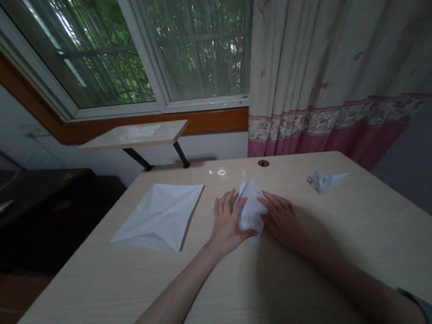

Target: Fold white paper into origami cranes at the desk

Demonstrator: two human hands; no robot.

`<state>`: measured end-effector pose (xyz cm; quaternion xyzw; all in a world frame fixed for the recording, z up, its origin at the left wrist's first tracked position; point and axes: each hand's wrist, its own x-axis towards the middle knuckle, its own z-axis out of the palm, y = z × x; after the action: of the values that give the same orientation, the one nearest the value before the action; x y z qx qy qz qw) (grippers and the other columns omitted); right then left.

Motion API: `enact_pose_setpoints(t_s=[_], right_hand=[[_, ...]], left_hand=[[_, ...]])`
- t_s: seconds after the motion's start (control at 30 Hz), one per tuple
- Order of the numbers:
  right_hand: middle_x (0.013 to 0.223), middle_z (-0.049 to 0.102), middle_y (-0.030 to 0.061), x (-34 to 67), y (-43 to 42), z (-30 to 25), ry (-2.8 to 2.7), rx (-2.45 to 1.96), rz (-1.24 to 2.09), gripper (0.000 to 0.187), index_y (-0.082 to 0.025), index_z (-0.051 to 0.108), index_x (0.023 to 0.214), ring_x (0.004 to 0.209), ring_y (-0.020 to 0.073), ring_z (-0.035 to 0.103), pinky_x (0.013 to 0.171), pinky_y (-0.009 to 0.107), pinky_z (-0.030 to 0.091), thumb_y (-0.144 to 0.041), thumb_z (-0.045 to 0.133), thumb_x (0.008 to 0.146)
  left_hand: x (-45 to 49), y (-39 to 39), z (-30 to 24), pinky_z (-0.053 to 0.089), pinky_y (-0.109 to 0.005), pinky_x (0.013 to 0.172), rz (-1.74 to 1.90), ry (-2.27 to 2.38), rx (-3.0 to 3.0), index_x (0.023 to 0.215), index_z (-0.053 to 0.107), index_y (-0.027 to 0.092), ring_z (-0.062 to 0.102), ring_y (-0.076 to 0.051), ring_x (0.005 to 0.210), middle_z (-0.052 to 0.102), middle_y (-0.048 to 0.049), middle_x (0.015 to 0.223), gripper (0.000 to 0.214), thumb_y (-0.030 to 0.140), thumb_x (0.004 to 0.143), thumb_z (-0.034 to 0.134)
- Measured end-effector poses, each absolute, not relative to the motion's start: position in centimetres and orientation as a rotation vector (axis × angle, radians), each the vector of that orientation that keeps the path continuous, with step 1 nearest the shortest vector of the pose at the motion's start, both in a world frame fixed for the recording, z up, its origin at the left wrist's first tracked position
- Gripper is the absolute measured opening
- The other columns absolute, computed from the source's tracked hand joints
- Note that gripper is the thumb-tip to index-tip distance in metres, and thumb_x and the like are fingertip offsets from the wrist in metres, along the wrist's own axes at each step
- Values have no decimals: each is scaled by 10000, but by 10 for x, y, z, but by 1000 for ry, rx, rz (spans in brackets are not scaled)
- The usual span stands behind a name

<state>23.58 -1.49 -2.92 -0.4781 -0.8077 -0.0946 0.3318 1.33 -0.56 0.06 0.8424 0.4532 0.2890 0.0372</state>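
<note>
White folded paper (253, 210) | kite-shaped, apparently layered | left grip (226, 224), right grip (282, 217): pinching its edges

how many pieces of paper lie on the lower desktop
3: a creased sheet at left, a folded piece between the left hand and right hand, and a small folded shape at right. Any underneath would be hidden.
</note>
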Motion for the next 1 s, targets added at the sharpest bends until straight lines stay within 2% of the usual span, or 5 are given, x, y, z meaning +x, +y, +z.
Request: enact_pose_setpoints(t_s=[0.17, 0.4, 0.53, 0.7, 1.0], right_hand=[[1490, 509, 123, 237, -16, -26, -2136, -1237, -214, 504, -274, 320, 1528, 1329, 279, 505, 1066, 497, 435, -303, 403, 1032], [1459, 528, 145, 239, -13, -24, -2053, -1224, -190, 573, -255, 172, 1590, 1311, 292, 528, 1059, 513, 454, -312, 345, 1046], [1414, 566, 127, 242, -11, -31, -1982, -1194, -185, 499, -263, 301, 1530, 1308, 278, 530, 1062, 522, 459, -268, 364, 1035], [1354, 603, 126, 245, -13, -29, -1992, -1170, -146, 347, -236, 526, 1334, 1283, 272, 543, 1057, 506, 467, -255, 399, 1012], [1376, 594, 110, 244, -16, -21, -2120, -1144, -137, 379, -245, 489, 1391, 1284, 257, 536, 1058, 485, 451, -270, 408, 1022]], left_hand=[[13, -6, 0, 167, -679, 1175, 879, 1381, 2573, 1500, 366, 264, 283, -412, 1454, 311, -181, 1568, 1039, 494, 637, 896], [13, -4, -4, 169, -655, 1191, 876, 1407, 2564, 1490, 371, 239, 283, -392, 1453, 325, -182, 1553, 1050, 484, 621, 909], [13, -4, -4, 176, -657, 1185, 870, 1421, 2572, 1479, 387, 228, 283, -393, 1450, 320, -186, 1553, 1018, 490, 639, 899], [12, -4, -5, 188, -660, 1178, 868, 1437, 2548, 1449, 427, 241, 282, -400, 1447, 308, -182, 1556, 990, 499, 623, 906], [11, -1, -8, 226, -658, 1164, 874, 1437, 2460, 1401, 495, 241, 277, -406, 1436, 301, -173, 1553, 908, 489, 629, 905]])
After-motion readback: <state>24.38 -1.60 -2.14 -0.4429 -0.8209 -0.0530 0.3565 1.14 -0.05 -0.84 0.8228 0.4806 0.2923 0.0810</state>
